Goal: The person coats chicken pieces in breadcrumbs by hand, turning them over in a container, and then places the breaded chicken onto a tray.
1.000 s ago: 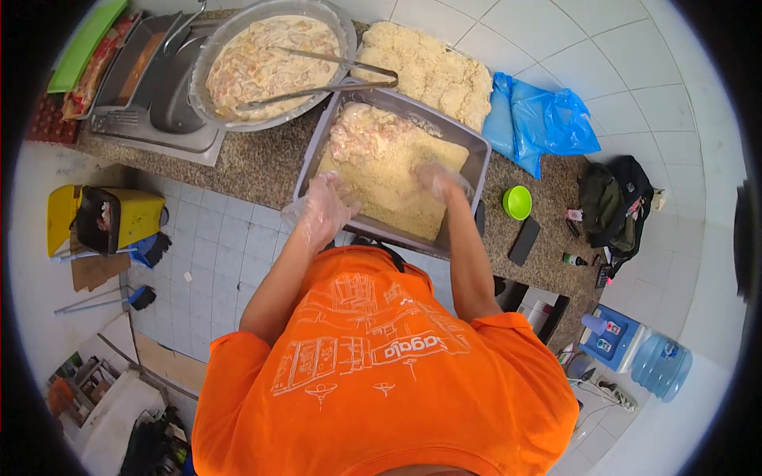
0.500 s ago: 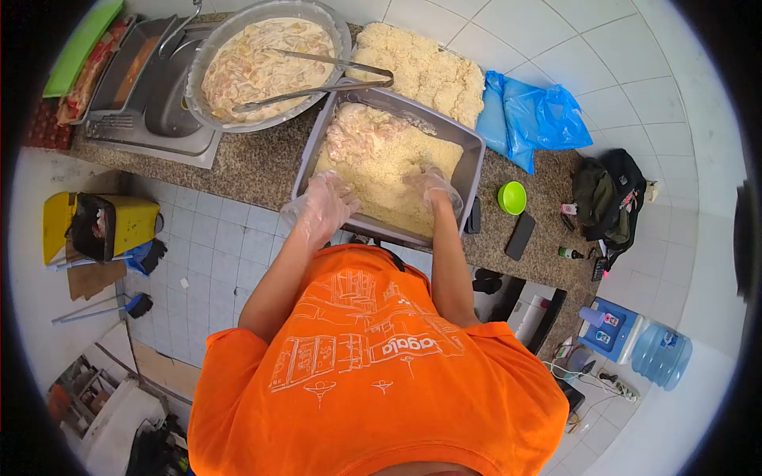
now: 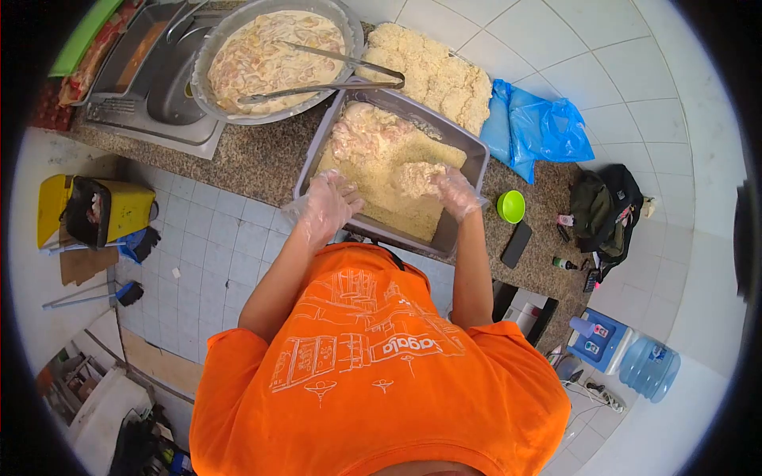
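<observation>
A grey plastic tub [image 3: 476,151] holds pale breadcrumbs [image 3: 397,218], with a heap of raw meat [image 3: 367,135] toward its far left. My right hand [image 3: 459,193], in a clear plastic glove, grips a crumb-coated piece of meat [image 3: 417,179] above the crumbs. At the tub's near left side is my left hand [image 3: 329,201], also gloved. Its fingers stretch over the rim toward the crumbs, and I see nothing held in it.
Metal tongs [image 3: 349,85] lie across a large bowl [image 3: 208,95] of meat in batter. Breaded pieces [image 3: 429,71] are heaped behind the tub. On the counter's right are a blue plastic bag [image 3: 548,131], a green bowl [image 3: 511,207] and a phone [image 3: 517,244]. A sink [image 3: 171,91] is left.
My right hand has risen out of the crumbs and shifted right, and a coated piece of meat now shows in it. My left hand stays near the rim. The view has shifted slightly.
</observation>
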Action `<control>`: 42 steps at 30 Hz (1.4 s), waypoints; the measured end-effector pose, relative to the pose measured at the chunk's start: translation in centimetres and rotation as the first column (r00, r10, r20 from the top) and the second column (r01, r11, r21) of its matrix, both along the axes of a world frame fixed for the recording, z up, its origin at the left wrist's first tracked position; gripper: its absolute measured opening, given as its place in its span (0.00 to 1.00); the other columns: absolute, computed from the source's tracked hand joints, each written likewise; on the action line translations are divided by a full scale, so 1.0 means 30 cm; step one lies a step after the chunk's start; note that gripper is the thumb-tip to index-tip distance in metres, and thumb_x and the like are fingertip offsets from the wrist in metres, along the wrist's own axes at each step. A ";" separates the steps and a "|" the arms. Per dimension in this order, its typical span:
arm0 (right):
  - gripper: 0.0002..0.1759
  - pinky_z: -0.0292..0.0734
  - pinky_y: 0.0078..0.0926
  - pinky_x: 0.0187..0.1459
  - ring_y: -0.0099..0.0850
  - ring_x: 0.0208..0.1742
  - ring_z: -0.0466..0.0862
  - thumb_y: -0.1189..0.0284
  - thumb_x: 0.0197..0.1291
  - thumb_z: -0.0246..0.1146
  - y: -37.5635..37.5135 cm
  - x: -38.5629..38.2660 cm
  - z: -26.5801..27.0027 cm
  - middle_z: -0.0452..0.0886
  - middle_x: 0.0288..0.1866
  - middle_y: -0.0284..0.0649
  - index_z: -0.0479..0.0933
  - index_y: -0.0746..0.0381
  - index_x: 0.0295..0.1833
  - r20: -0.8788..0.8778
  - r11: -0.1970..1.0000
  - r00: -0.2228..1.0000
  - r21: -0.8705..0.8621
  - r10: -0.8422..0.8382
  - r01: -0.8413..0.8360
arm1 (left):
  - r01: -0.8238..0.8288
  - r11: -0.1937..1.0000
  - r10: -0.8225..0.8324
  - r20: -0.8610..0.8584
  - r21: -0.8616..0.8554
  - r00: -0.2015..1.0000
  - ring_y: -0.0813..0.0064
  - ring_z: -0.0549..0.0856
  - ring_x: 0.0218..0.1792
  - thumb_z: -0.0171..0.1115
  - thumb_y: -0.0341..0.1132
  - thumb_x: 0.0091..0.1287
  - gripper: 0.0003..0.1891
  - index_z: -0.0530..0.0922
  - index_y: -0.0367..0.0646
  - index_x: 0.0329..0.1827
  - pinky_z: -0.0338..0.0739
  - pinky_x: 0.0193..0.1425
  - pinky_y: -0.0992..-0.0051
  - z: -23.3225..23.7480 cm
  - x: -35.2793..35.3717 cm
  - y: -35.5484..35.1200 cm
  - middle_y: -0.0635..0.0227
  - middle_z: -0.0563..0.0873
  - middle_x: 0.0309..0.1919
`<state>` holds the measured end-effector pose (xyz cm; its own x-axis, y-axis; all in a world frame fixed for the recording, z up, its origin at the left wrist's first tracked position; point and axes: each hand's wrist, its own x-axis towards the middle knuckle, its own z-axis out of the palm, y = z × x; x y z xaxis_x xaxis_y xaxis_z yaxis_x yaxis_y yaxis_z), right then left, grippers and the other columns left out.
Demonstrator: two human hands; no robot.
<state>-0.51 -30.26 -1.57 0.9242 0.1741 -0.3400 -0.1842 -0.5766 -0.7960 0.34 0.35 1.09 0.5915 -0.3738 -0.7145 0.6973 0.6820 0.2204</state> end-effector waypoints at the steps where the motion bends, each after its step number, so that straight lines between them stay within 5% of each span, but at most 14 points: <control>1: 0.35 0.77 0.33 0.52 0.37 0.57 0.75 0.65 0.55 0.64 -0.006 0.012 0.001 0.73 0.57 0.46 0.64 0.72 0.64 0.007 1.000 1.000 -0.003 -0.003 0.003 | -0.007 1.000 0.007 0.012 0.006 1.000 0.44 0.46 0.75 0.40 0.44 0.67 0.38 0.41 0.27 0.73 0.42 0.76 0.52 0.019 -0.002 -0.004 0.40 0.44 0.73; 3: 0.36 0.80 0.34 0.48 0.34 0.57 0.74 0.71 0.53 0.67 -0.005 0.050 0.069 0.73 0.55 0.42 0.62 0.68 0.66 -0.432 0.637 0.809 0.505 -0.398 0.583 | -0.014 0.999 0.014 0.000 -0.038 1.000 0.44 0.46 0.75 0.41 0.45 0.68 0.37 0.43 0.28 0.73 0.44 0.76 0.50 -0.031 -0.004 0.006 0.40 0.45 0.73; 4: 0.36 0.80 0.34 0.48 0.34 0.57 0.74 0.71 0.53 0.67 -0.004 0.085 0.150 0.73 0.55 0.42 0.62 0.68 0.66 -0.421 0.637 0.812 0.508 -0.404 0.580 | -0.027 0.997 0.025 -0.021 -0.076 0.999 0.44 0.46 0.75 0.42 0.45 0.68 0.36 0.44 0.30 0.73 0.46 0.75 0.49 -0.055 -0.004 0.012 0.40 0.47 0.73; 8: 0.32 0.81 0.41 0.47 0.32 0.51 0.76 0.75 0.53 0.66 -0.083 0.261 0.301 0.73 0.50 0.40 0.64 0.66 0.63 -0.332 0.729 0.867 0.473 -0.372 0.494 | -0.038 0.998 0.037 -0.013 -0.053 0.999 0.43 0.48 0.74 0.41 0.46 0.69 0.36 0.46 0.30 0.72 0.47 0.74 0.49 -0.057 -0.011 0.013 0.40 0.49 0.73; 10: 0.30 0.81 0.40 0.46 0.32 0.50 0.77 0.75 0.53 0.65 -0.117 0.389 0.379 0.74 0.48 0.40 0.65 0.67 0.61 -0.050 0.947 0.987 0.281 -0.150 0.158 | -0.058 0.997 0.057 -0.031 -0.043 0.998 0.44 0.49 0.74 0.41 0.47 0.69 0.36 0.46 0.30 0.72 0.49 0.74 0.49 -0.030 -0.010 0.009 0.40 0.50 0.72; 12: 0.29 0.81 0.39 0.46 0.31 0.49 0.76 0.74 0.52 0.64 -0.196 0.534 0.367 0.75 0.46 0.38 0.66 0.67 0.61 -0.215 0.846 0.954 0.450 -0.208 0.286 | -0.074 0.997 0.074 -0.028 -0.012 0.997 0.43 0.50 0.74 0.40 0.46 0.69 0.35 0.46 0.29 0.72 0.50 0.74 0.49 -0.002 -0.007 0.002 0.40 0.51 0.71; 15: 0.25 0.81 0.38 0.48 0.30 0.48 0.76 0.71 0.55 0.64 -0.198 0.712 0.494 0.75 0.45 0.36 0.68 0.67 0.57 -0.059 0.994 0.997 0.099 0.045 -0.039 | -0.128 0.991 0.126 -0.039 -0.037 0.991 0.43 0.47 0.74 0.38 0.45 0.67 0.38 0.41 0.28 0.74 0.46 0.75 0.51 0.001 -0.008 -0.004 0.39 0.45 0.73; 21: 0.23 0.82 0.44 0.48 0.28 0.49 0.76 0.70 0.55 0.65 -0.285 1.125 0.260 0.74 0.44 0.35 0.69 0.65 0.55 -0.261 0.883 0.950 0.468 0.171 -0.031 | -0.189 0.982 0.190 -0.053 0.027 0.980 0.42 0.54 0.72 0.37 0.44 0.67 0.37 0.42 0.28 0.74 0.49 0.74 0.51 0.002 -0.016 -0.017 0.40 0.48 0.73; 27: 0.19 0.82 0.45 0.47 0.26 0.47 0.77 0.69 0.55 0.66 -0.102 1.351 0.131 0.73 0.44 0.35 0.71 0.62 0.51 -0.101 0.831 0.889 0.415 0.446 -0.370 | -0.236 0.968 0.246 -0.154 0.079 0.957 0.48 0.63 0.66 0.41 0.43 0.67 0.30 0.56 0.31 0.67 0.59 0.69 0.51 0.015 0.006 -0.033 0.45 0.64 0.64; 31: 0.16 0.82 0.42 0.47 0.28 0.44 0.77 0.68 0.55 0.67 0.043 1.434 0.093 0.73 0.44 0.35 0.73 0.63 0.46 -0.384 0.886 0.872 0.449 0.303 -0.110 | -0.260 0.963 0.269 -0.178 0.070 0.947 0.49 0.65 0.65 0.41 0.43 0.66 0.29 0.58 0.31 0.65 0.60 0.68 0.51 0.019 0.010 -0.027 0.46 0.65 0.62; 34: 0.16 0.81 0.36 0.44 0.30 0.43 0.78 0.67 0.54 0.67 0.098 1.506 0.086 0.75 0.46 0.37 0.75 0.65 0.43 -0.403 0.931 0.854 0.292 0.329 -0.220 | -0.255 0.965 0.262 -0.140 0.064 0.955 0.50 0.65 0.65 0.42 0.42 0.66 0.28 0.59 0.31 0.63 0.61 0.68 0.52 0.028 0.009 -0.018 0.47 0.67 0.60; 36: 0.17 0.79 0.35 0.44 0.32 0.46 0.80 0.66 0.54 0.65 0.116 1.542 0.097 0.78 0.49 0.41 0.76 0.68 0.44 -0.251 0.782 0.806 -0.213 0.535 -0.586 | -0.267 0.963 0.271 -0.180 0.044 0.946 0.51 0.66 0.64 0.43 0.42 0.66 0.27 0.60 0.31 0.62 0.62 0.68 0.52 0.024 0.008 -0.012 0.47 0.67 0.59; 40: 0.18 0.78 0.36 0.46 0.37 0.51 0.81 0.66 0.55 0.63 0.168 1.525 0.177 0.80 0.51 0.46 0.78 0.69 0.46 -0.298 0.776 0.906 -0.476 0.300 -0.414 | -0.224 0.973 0.231 -0.160 0.060 0.960 0.47 0.62 0.68 0.38 0.43 0.69 0.28 0.58 0.28 0.64 0.58 0.70 0.51 0.040 0.019 -0.010 0.44 0.62 0.64; 42: 0.17 0.77 0.40 0.50 0.43 0.52 0.81 0.67 0.55 0.60 0.113 1.636 -0.011 0.81 0.50 0.50 0.79 0.68 0.45 -0.002 0.497 0.715 -0.718 0.699 -0.488 | -0.210 0.976 0.216 -0.193 0.048 0.957 0.47 0.61 0.69 0.37 0.42 0.69 0.29 0.57 0.27 0.65 0.57 0.71 0.51 0.033 0.022 -0.010 0.43 0.62 0.64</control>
<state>48.58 -26.88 -1.90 0.7463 0.5579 -0.3631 0.5482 -0.8245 -0.1401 1.00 0.06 2.08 0.5030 -0.2339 -0.8320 0.5677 0.8153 0.1141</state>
